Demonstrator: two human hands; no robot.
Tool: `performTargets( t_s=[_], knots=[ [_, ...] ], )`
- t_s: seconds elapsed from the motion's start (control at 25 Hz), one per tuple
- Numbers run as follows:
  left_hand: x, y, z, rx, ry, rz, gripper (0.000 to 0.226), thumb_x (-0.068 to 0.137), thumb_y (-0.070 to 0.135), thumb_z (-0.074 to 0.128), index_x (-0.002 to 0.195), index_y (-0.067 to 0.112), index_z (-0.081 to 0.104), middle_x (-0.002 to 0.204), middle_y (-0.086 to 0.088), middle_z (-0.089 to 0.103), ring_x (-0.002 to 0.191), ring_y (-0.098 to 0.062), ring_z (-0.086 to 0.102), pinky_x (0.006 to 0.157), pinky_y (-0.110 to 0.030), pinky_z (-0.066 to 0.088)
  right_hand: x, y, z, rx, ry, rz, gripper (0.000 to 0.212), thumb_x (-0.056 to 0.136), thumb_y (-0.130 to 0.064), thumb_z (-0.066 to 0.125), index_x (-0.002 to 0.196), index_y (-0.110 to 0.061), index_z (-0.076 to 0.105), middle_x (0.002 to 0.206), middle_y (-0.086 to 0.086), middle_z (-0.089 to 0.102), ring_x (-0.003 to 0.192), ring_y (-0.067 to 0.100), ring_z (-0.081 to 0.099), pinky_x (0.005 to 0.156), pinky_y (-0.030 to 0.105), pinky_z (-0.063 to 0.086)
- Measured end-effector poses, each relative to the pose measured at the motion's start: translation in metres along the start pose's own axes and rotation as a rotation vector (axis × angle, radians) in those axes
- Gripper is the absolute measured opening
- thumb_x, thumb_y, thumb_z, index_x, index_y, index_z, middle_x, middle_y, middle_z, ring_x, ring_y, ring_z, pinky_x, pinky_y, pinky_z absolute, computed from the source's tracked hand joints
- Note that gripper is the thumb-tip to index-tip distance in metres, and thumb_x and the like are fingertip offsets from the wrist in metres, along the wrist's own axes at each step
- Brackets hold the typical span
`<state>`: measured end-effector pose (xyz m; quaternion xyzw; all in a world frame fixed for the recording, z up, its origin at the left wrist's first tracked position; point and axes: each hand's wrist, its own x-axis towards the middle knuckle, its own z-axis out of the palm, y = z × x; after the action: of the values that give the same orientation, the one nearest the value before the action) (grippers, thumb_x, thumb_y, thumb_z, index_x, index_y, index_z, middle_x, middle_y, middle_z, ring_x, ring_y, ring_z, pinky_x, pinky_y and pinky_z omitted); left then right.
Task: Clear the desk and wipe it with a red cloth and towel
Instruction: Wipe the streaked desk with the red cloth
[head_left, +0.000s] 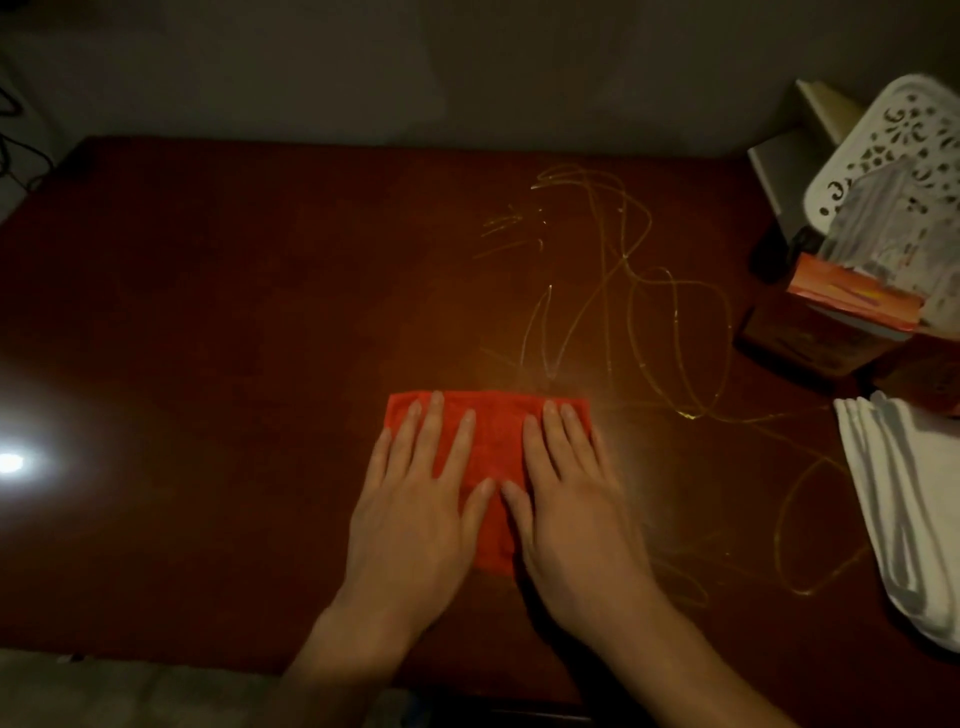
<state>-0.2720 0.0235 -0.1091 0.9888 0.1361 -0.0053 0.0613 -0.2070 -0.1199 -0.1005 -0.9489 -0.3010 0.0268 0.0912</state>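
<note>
Dim light falls on a dark reddish-brown desk that fills most of the frame below a pale wall. Yellowish looping streaks mark its right-centre. At the right edge lies a folded white towel, with a white perforated basket in the upper right and an orange box just below it. Low in the centre, a folded red cloth lies flat; the left hand and right hand press on it side by side, fingers straight, thumbs nearly touching.
</note>
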Motion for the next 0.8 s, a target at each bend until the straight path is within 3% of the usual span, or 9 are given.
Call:
performTargets(
  t_s=[0.08, 0.2, 0.36, 0.56, 0.68, 0.8],
  knots=[
    [-0.025, 0.005, 0.000, -0.016, -0.022, 0.024, 0.063, 0.101, 0.056, 0.017, 0.155, 0.023, 0.020, 0.162, -0.009, 0.016, 0.150, -0.024, 0.016, 0.118, -0.041, 0.013, -0.026, -0.003, -0.002, 0.002, -0.009, -0.007, 0.060, 0.103, -0.045, 0.021, 0.145, -0.007, 0.043, 0.152, 0.014, 0.039, 0.143, 0.027, 0.030, 0.115, 0.041, 0.020],
    [-0.023, -0.001, 0.002, -0.022, -0.061, 0.079, 0.065, 0.101, 0.057, 0.017, 0.154, 0.021, 0.026, 0.160, -0.011, 0.023, 0.148, -0.025, 0.021, 0.115, -0.043, 0.016, -0.021, 0.003, -0.001, -0.033, -0.056, -0.046, 0.061, 0.103, -0.046, 0.019, 0.144, -0.008, 0.044, 0.150, 0.014, 0.041, 0.142, 0.028, 0.034, 0.111, 0.043, 0.022],
    [0.039, -0.007, -0.002, -0.024, 0.013, 0.013, 0.065, 0.099, 0.060, 0.014, 0.156, 0.027, 0.015, 0.163, -0.007, 0.012, 0.151, -0.022, 0.009, 0.121, -0.039, 0.006, 0.039, 0.012, -0.002, -0.038, -0.029, -0.018, 0.062, 0.103, -0.045, 0.018, 0.152, -0.009, 0.030, 0.158, 0.014, 0.026, 0.149, 0.026, 0.016, 0.122, 0.043, 0.013],
    [0.099, -0.003, -0.010, -0.032, -0.044, -0.007, 0.071, 0.093, 0.061, 0.002, 0.156, 0.028, -0.001, 0.165, -0.007, -0.005, 0.151, -0.022, -0.005, 0.122, -0.039, -0.004, 0.096, 0.021, -0.010, -0.020, -0.050, 0.000, 0.064, 0.101, -0.044, 0.009, 0.155, -0.010, 0.015, 0.163, 0.012, 0.011, 0.151, 0.024, 0.003, 0.121, 0.040, -0.004],
    [0.061, 0.000, -0.005, -0.026, -0.004, -0.004, 0.067, 0.098, 0.058, 0.009, 0.156, 0.025, 0.010, 0.164, -0.008, 0.005, 0.151, -0.023, 0.004, 0.123, -0.040, 0.005, 0.059, 0.016, -0.007, -0.027, -0.016, -0.006, 0.060, 0.103, -0.043, 0.020, 0.152, -0.011, 0.027, 0.159, 0.012, 0.024, 0.149, 0.024, 0.014, 0.122, 0.042, 0.011],
    [0.024, 0.000, -0.001, -0.043, -0.046, 0.059, 0.066, 0.100, 0.055, 0.021, 0.153, 0.017, 0.028, 0.160, -0.014, 0.023, 0.147, -0.029, 0.022, 0.113, -0.045, 0.019, 0.023, 0.012, -0.004, -0.038, -0.035, -0.013, 0.058, 0.101, -0.043, 0.028, 0.146, -0.010, 0.042, 0.152, 0.012, 0.038, 0.144, 0.026, 0.030, 0.114, 0.041, 0.022]
  ],
)
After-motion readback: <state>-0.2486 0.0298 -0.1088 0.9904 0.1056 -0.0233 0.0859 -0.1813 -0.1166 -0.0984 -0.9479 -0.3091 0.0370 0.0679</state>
